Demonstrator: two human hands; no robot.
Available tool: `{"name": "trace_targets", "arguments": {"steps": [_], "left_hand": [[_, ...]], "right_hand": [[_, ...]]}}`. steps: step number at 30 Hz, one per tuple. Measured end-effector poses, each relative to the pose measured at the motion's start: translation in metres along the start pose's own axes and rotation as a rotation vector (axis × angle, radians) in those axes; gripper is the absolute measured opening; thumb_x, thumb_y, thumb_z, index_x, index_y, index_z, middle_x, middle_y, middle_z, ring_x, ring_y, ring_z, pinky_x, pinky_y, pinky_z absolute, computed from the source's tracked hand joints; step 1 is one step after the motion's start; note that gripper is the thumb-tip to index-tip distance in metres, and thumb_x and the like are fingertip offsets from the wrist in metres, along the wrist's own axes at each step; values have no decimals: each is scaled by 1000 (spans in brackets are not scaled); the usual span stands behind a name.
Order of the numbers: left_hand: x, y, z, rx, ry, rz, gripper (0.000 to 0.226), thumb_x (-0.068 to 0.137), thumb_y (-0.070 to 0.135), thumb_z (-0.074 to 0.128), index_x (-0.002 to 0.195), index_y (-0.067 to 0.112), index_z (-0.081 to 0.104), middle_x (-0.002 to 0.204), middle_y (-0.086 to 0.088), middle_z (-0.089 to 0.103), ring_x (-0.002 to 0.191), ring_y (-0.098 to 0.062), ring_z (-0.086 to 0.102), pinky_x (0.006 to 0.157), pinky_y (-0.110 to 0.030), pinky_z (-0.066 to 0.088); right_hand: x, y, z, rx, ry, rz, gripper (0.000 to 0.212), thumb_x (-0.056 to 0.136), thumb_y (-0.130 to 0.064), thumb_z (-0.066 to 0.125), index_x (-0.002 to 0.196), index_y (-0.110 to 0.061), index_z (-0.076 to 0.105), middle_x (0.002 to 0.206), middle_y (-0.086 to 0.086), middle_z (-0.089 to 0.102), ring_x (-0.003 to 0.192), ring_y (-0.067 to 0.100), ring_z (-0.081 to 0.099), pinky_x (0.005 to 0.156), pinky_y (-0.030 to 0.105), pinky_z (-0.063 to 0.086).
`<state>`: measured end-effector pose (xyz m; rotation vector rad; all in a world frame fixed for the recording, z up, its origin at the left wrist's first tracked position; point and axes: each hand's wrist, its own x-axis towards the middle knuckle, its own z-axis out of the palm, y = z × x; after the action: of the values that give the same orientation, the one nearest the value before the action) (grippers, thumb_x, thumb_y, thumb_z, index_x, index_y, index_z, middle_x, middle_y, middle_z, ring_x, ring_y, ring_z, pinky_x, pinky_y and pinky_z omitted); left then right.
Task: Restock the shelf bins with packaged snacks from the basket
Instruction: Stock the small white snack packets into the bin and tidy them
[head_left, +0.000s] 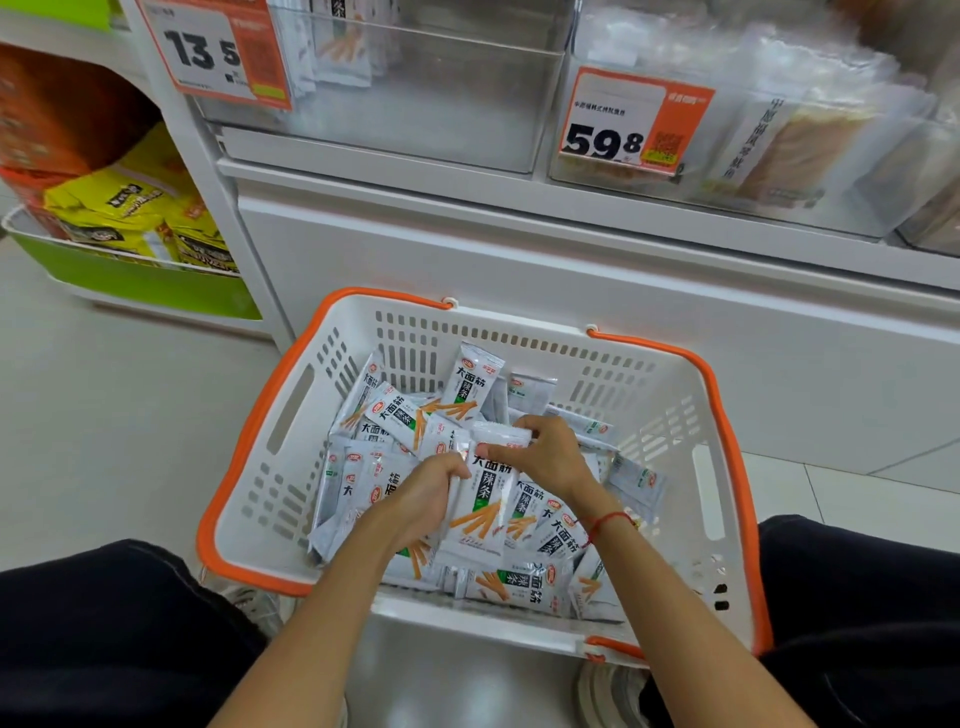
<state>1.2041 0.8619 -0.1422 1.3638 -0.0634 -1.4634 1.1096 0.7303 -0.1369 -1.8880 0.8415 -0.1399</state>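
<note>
Both hands in basket (291, 400) at 6 o'clock: L hand (426, 493) & R hand (545, 457) fingers grip one snack pack (480, 512) atop pile; clear bin (415, 98) at 12, nearly bare.

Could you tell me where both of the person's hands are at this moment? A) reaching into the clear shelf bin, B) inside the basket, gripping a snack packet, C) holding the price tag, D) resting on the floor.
B: the left hand and right hand both have a grip on one snack packet above the pile inside the white basket, well below the shelf bin.
</note>
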Motion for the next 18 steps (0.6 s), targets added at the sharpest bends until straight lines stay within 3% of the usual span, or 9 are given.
{"name": "trace_targets", "arguments": {"steps": [1,3,6,8,11,13,15,17,18], "left_hand": [[-1,-2,0,49,-42,-4,59,83,20,51,138,9,32,149,1,28,136,-16,26,116,-47,17],[1,-6,-1,149,-87,-26,73,85,37,57,148,18,24,155,-1,23,140,-19,23,116,-48,18],[3,-10,0,425,-1,-34,79,89,63,43,151,21,17,158,-1,14,145,-23,17,116,-46,19],[5,-15,-1,515,57,31,78,92,61,34,151,15,13,158,-2,13,144,-21,19,115,-44,19],[5,-14,-8,434,144,131,65,98,51,26,148,9,22,152,-8,31,137,-23,35,112,-40,23],[8,-8,-13,344,275,137,62,100,48,22,148,9,24,150,-8,34,137,-25,34,112,-40,23],[12,-4,-13,220,378,88,50,103,39,21,143,12,33,143,-14,42,132,-28,39,107,-37,29],[17,-5,-13,119,386,60,30,103,28,26,109,15,52,99,-14,60,89,-25,55,77,-29,43],[17,-5,-12,92,397,56,28,102,23,29,91,12,52,77,-10,55,68,-20,49,61,-26,39]], "right_hand": [[0,0,0,35,-4,-10,38,67,-33,84,59,-14,52,56,0,47,49,7,41,49,16,28],[1,2,-1,123,-14,-6,40,67,-34,85,61,-11,52,57,2,44,51,10,39,51,20,28],[1,5,-3,233,49,39,42,70,-25,84,55,-14,46,48,-5,39,41,5,33,47,18,28],[0,5,0,296,77,74,36,73,-26,81,64,-11,50,53,-1,46,42,7,40,47,21,37],[-3,13,5,408,63,273,38,89,-44,59,79,-8,58,69,7,61,59,14,58,65,29,52],[-5,35,3,87,-33,385,54,95,-52,42,74,-5,59,82,14,68,70,23,61,74,33,50],[-13,58,-1,-416,-289,468,48,93,-50,50,82,-3,59,96,15,68,83,23,63,87,35,49],[-25,78,3,-788,-516,505,48,83,-45,66,108,-6,56,114,10,60,107,23,56,101,38,44],[-30,84,6,-902,-550,485,59,78,-45,72,118,-7,52,122,9,57,117,26,51,104,40,41]]}}
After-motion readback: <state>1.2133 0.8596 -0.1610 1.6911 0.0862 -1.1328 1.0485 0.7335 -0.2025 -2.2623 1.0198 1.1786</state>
